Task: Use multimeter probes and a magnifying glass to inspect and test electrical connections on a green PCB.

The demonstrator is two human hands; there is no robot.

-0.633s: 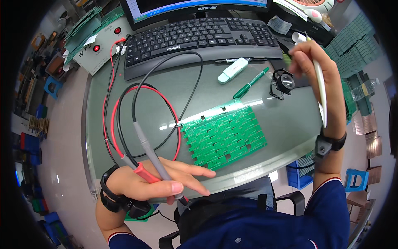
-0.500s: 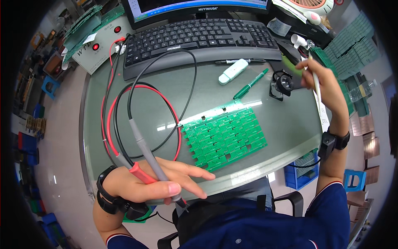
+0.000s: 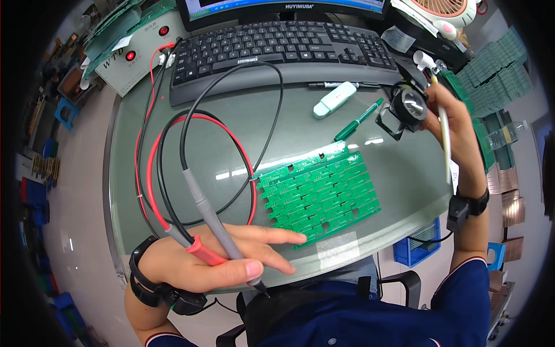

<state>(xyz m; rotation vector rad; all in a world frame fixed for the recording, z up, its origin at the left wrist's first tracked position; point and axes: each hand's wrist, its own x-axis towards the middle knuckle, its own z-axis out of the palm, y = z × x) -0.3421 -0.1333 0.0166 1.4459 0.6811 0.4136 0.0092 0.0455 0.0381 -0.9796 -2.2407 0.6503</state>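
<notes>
**Probes and loupe over the green board**

The left hand (image 3: 217, 257) pinches the red probe (image 3: 196, 250) and grey probe (image 3: 213, 222), fingertips touching the green circuit panel (image 3: 318, 194) on the counter (image 3: 243, 130). The right hand (image 3: 454, 118) grips a black loupe (image 3: 407, 107) and white stick (image 3: 444, 136).

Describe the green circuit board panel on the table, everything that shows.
The green circuit board panel is a flat sheet of many small identical boards joined in rows, with pale markings and notched, stepped edges. It lies flat and turned at a slant on the glass table, near the front edge. The left hand, which holds two test probes, has a fingertip at its near corner. Nothing lies on it.
</notes>
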